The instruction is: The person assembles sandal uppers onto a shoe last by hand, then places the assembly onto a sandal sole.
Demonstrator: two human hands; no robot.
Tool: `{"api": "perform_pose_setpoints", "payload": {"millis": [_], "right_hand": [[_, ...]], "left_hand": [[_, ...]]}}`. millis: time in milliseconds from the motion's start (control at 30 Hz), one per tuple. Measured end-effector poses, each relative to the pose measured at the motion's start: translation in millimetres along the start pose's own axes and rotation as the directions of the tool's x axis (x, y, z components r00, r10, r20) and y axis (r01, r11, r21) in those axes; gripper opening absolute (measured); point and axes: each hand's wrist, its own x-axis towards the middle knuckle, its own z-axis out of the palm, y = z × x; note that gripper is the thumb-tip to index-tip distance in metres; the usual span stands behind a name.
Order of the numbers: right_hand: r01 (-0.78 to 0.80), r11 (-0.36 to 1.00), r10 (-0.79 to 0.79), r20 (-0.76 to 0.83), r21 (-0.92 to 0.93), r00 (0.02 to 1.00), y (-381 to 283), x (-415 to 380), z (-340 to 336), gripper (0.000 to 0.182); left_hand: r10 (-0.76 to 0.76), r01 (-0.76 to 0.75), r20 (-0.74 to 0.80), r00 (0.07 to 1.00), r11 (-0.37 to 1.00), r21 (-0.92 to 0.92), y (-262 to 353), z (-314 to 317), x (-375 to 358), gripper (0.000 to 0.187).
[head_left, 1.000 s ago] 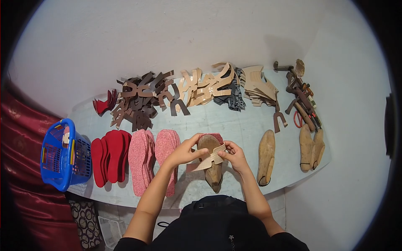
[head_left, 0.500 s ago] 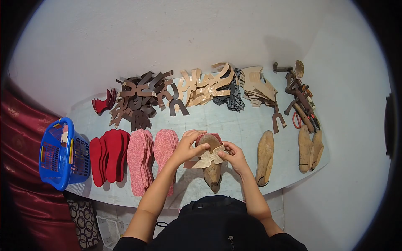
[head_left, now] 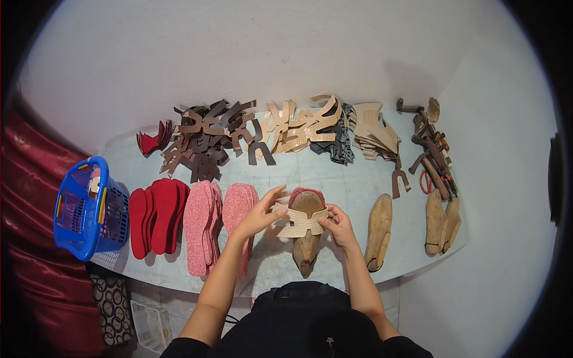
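A cream woven-textured upper piece (head_left: 307,225) lies across a wooden shoe last (head_left: 305,247), with a pink sole (head_left: 295,196) showing at the last's far end. My right hand (head_left: 340,227) pinches the right edge of the cream piece between thumb and fingers. My left hand (head_left: 261,216) is at the piece's left side, fingers spread and thumb near its upper left strap; it does not grip it.
A blue basket (head_left: 100,221) stands at the left. Red soles (head_left: 164,218) and pink soles (head_left: 200,230) lie beside it. Cut pieces (head_left: 206,134) are heaped behind. Wooden lasts (head_left: 378,232) and hammers (head_left: 431,149) lie at the right.
The cream piece now lies flatter across the last, its left strap raised. My left hand has opened and come off the last. The view has shifted slightly.
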Motion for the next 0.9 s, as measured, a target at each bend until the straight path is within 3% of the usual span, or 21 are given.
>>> {"api": "perform_pose_setpoints", "payload": {"millis": [67, 133, 200, 367, 467, 500, 833, 900], "right_hand": [[0.002, 1.0, -0.002, 0.008, 0.015, 1.0, 1.9, -0.5, -5.4, 0.037], [-0.002, 0.999, 0.001, 0.019, 0.035, 1.0, 3.4, -0.8, -4.9, 0.037], [0.0, 0.999, -0.002, 0.04, 0.048, 0.999, 1.6, -1.4, -1.9, 0.038], [-0.014, 0.998, 0.009, 0.071, 0.068, 0.997, -0.8, -4.2, 4.4, 0.04], [-0.02, 0.997, 0.013, 0.089, 0.075, 0.996, -4.0, -6.2, 5.0, 0.042], [-0.026, 0.997, 0.019, 0.092, 0.075, 0.996, -4.6, -6.7, 5.1, 0.042], [-0.012, 0.998, 0.007, 0.071, 0.065, 0.997, 1.0, -4.0, 7.4, 0.039], [0.004, 0.998, -0.008, 0.072, 0.064, 0.997, 2.4, -2.7, 5.9, 0.034]], "left_hand": [[-0.008, 0.015, 0.077, 0.997, 0.996, -0.092, -5.2, -14.0, -5.3, 0.039], [-0.191, 0.235, 0.251, 0.949, 0.959, -0.159, -11.4, -21.5, -8.2, 0.032], [-0.237, 0.275, 0.196, 0.951, 0.941, -0.195, -15.4, -18.8, -8.6, 0.028], [-0.152, 0.089, -0.128, 0.98, 0.911, -0.403, -29.7, 2.4, -6.1, 0.015], [-0.131, 0.053, -0.209, 0.969, 0.938, -0.343, -43.9, 15.3, -6.0, 0.017], [-0.128, 0.066, -0.22, 0.967, 0.96, -0.271, -43.1, 16.7, -6.1, 0.013], [-0.249, 0.196, -0.181, 0.951, 0.944, -0.266, -32.8, 17.0, -13.0, 0.013], [-0.126, 0.085, -0.14, 0.982, 0.96, -0.267, -40.3, 11.5, -12.0, 0.021]]}}
